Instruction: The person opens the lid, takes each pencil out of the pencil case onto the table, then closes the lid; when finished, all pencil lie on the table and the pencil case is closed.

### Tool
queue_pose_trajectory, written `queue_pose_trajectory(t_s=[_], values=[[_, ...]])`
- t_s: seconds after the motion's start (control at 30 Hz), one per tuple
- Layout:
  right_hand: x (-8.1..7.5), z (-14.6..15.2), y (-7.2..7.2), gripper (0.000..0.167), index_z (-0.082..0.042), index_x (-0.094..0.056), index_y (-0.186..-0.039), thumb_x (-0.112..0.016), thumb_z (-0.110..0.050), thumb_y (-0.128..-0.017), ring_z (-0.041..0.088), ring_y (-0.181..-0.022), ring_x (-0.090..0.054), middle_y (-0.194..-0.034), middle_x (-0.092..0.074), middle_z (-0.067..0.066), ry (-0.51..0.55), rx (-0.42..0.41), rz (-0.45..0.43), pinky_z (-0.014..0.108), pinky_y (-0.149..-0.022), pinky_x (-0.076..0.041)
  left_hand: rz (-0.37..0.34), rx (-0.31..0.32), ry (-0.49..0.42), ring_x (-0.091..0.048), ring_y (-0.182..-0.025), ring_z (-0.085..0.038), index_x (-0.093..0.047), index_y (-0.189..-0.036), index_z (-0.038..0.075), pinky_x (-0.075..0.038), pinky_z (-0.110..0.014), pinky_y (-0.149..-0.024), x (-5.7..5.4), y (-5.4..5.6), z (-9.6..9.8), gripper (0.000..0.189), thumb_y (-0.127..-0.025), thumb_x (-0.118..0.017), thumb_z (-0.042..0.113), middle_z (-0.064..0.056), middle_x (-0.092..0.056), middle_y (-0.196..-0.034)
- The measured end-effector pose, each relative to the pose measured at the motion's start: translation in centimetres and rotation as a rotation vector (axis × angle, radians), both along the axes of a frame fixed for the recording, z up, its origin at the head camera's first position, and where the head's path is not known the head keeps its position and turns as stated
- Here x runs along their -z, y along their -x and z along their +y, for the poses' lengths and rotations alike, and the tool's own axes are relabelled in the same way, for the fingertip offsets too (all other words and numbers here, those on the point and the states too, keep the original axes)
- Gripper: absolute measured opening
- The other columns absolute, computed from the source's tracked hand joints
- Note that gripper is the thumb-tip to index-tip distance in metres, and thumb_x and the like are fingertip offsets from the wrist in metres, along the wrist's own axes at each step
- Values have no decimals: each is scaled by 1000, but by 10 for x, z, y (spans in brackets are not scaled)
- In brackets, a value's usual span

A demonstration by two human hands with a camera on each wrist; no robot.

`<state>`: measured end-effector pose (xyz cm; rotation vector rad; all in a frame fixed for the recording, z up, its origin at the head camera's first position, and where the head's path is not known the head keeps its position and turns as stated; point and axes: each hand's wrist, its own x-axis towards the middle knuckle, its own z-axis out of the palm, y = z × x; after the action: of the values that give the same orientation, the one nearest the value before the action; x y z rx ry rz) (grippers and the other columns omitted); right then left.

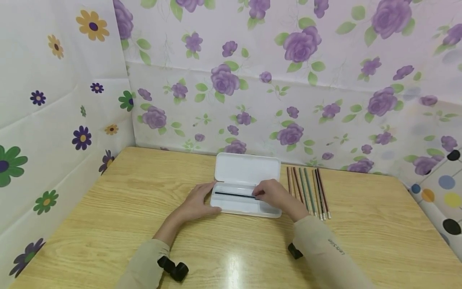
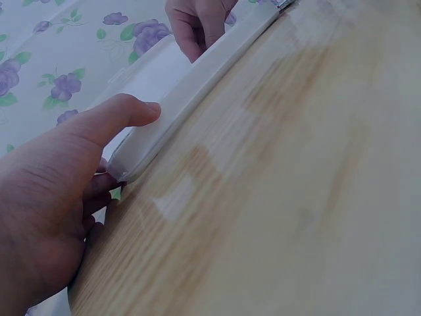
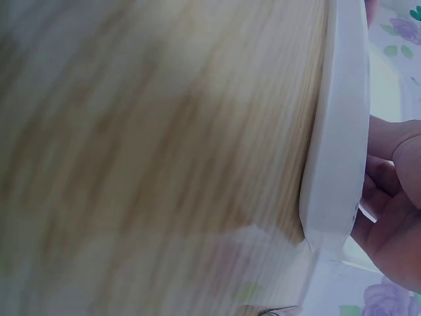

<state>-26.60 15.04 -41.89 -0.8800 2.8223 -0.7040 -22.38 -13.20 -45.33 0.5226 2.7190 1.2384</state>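
Note:
A white pencil case (image 1: 236,206) lies open on the table, its lid (image 1: 247,166) tipped back toward the wall. One dark pencil (image 1: 232,194) lies lengthwise inside. My right hand (image 1: 273,194) reaches over the case's right half and pinches that pencil's right end. Around the left end of the case is my left hand (image 1: 197,204), which holds it with the thumb at the front wall and the fingers at the far side. In the right wrist view the front wall of the case (image 3: 339,131) partly hides the right fingertips.
Several pencils (image 1: 300,192), brown, green and dark, lie side by side to the right of the case, partly behind my right wrist. The wooden table (image 1: 144,176) meets a flowered wall covering (image 1: 202,100) at the back.

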Motion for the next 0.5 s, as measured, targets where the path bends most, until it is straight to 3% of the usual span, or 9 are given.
queue_pose_trajectory(t_s=[0.5], values=[[-2,-4,-5,15,1,-71,-98,-62,8,-88,22,-85,-61,-88,-64,9,-1,5,47,36,-80,-52,6,9,-10,-24,-138,-37,-30,-152,6,-24,-59,-107,-1,-1,0,93,-78,-77,39,-17,-35,-149]])
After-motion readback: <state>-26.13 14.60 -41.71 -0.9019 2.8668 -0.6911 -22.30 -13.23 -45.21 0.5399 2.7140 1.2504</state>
